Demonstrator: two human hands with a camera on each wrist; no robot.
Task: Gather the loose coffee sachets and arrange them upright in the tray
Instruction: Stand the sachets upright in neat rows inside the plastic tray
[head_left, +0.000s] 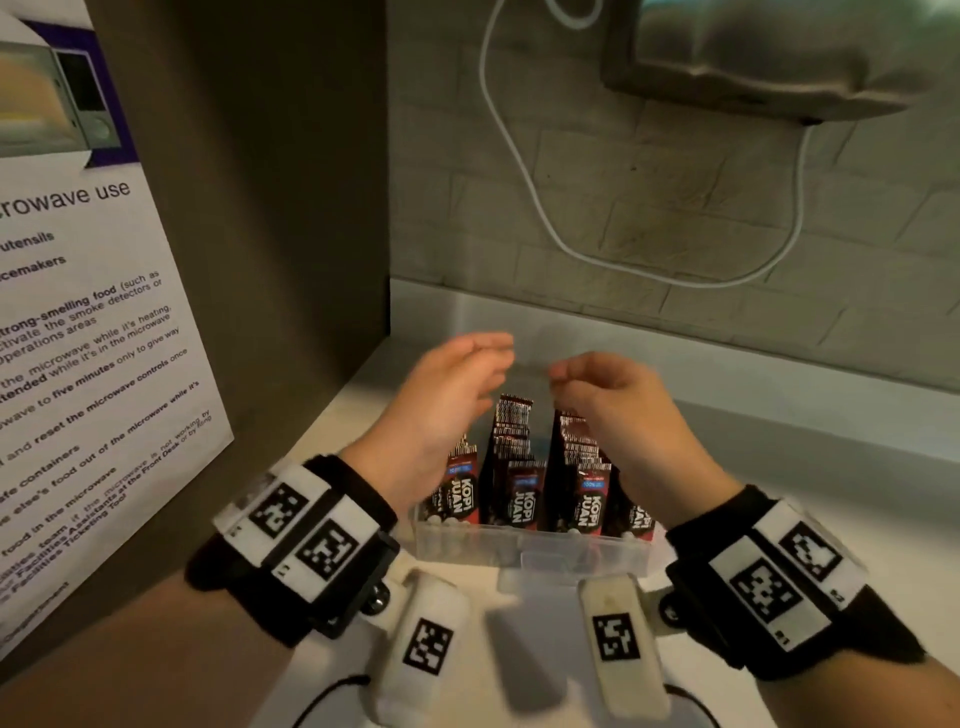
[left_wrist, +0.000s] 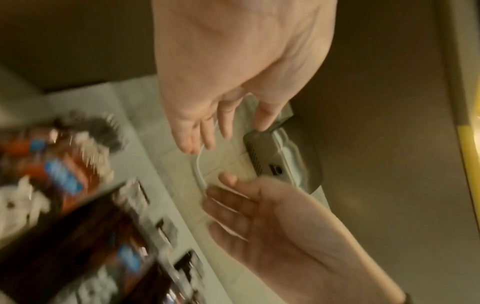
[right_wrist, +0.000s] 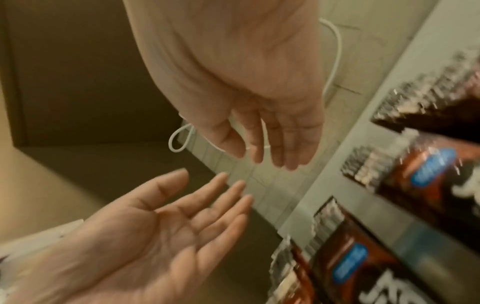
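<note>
Dark red and black coffee sachets (head_left: 524, 483) stand upright in several rows inside a clear plastic tray (head_left: 535, 556) on the white counter. My left hand (head_left: 488, 369) hovers over the left rows, palm facing right, fingers straight, holding nothing. My right hand (head_left: 563, 384) hovers over the right rows, fingers relaxed and empty. The two palms face each other across a small gap. The left wrist view shows the left hand (left_wrist: 207, 131), the right hand (left_wrist: 259, 216) and blurred sachets (left_wrist: 64, 174). The right wrist view shows the right hand (right_wrist: 262, 144), the left hand (right_wrist: 168, 216) and sachets (right_wrist: 415, 174).
A brown cabinet side panel (head_left: 291, 208) with a microwave notice (head_left: 78, 338) stands close on the left. Behind the tray, a tiled wall (head_left: 649, 208) carries a looping white cable (head_left: 524, 171). A metal appliance (head_left: 769, 57) hangs at the top right. The counter (head_left: 779, 467) runs on to the right.
</note>
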